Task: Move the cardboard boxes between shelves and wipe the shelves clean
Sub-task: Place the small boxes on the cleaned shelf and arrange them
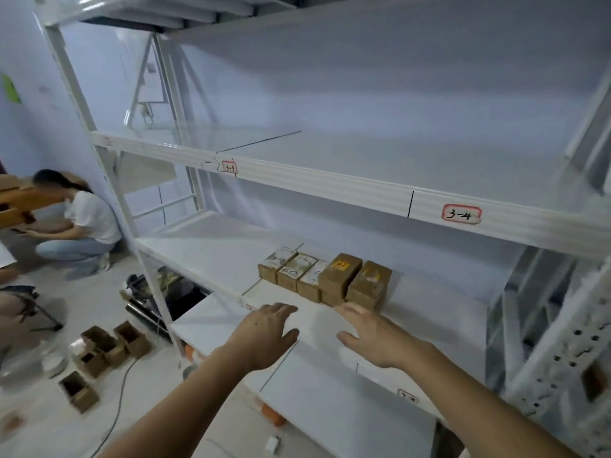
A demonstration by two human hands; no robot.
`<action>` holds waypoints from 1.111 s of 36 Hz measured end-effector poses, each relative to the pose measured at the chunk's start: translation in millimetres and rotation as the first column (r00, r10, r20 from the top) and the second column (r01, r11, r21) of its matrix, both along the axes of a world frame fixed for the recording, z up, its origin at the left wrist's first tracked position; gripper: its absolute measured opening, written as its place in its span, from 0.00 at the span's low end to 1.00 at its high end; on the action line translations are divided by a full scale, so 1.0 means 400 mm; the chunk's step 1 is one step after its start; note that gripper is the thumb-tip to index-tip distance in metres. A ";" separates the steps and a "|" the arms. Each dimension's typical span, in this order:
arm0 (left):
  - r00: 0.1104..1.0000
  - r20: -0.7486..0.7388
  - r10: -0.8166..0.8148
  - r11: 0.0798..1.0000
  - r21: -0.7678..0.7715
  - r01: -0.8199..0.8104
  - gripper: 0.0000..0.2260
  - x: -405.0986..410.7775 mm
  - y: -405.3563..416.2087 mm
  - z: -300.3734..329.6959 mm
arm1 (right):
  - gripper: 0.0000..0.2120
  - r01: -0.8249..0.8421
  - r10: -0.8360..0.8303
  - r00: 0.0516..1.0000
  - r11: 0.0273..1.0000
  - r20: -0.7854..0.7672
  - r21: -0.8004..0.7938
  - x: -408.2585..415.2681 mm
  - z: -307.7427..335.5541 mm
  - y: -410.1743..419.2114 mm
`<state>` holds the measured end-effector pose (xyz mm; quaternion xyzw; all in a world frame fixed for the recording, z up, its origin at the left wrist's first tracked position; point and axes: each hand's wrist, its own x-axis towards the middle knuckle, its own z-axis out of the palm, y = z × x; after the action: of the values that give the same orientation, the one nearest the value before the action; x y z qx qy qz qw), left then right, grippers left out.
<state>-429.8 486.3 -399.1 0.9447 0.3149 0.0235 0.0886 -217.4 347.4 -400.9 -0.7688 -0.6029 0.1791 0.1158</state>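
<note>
- While I reach forward, my left hand (269, 332) and right hand (370, 335) hover flat and released, fingers straight, holding nothing, side by side as if to take boxes from both ends
- Just past the fingertips, 5 cardboard boxes (325, 277) sit packed in a row on the middle shelf (205, 256), near its front edge, so easy to grab
- Above, the shelf labelled 3-4 (461, 213) lies bare, a likely destination
- I see no cloth for wiping

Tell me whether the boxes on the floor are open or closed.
Open: the boxes on the floor show dark hollow insides from above, with no lids over them.
</note>
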 end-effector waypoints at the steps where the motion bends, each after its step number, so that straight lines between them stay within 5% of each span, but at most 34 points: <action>1: 1.000 -0.001 -0.019 1.000 0.001 0.019 0.25 0.025 0.019 -0.002 | 0.30 0.015 -0.015 1.000 1.000 0.003 -0.002 0.017 -0.001 0.008; 28: 0.929 0.096 -0.359 0.927 -0.078 0.366 0.22 0.526 0.439 -0.176 | 0.29 0.512 -0.514 0.857 0.858 -0.041 -0.054 0.182 -0.129 0.245; 40: 0.959 -0.015 -0.283 0.925 -0.268 0.269 0.30 0.690 0.477 -0.238 | 0.27 0.582 -0.583 0.809 0.812 -0.068 -0.046 0.209 -0.167 0.281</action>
<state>-153.7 677.2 -494.3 0.9597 0.1813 -0.0564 0.2072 -133.8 459.7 -467.7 -0.9100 -0.3313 0.1722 0.1801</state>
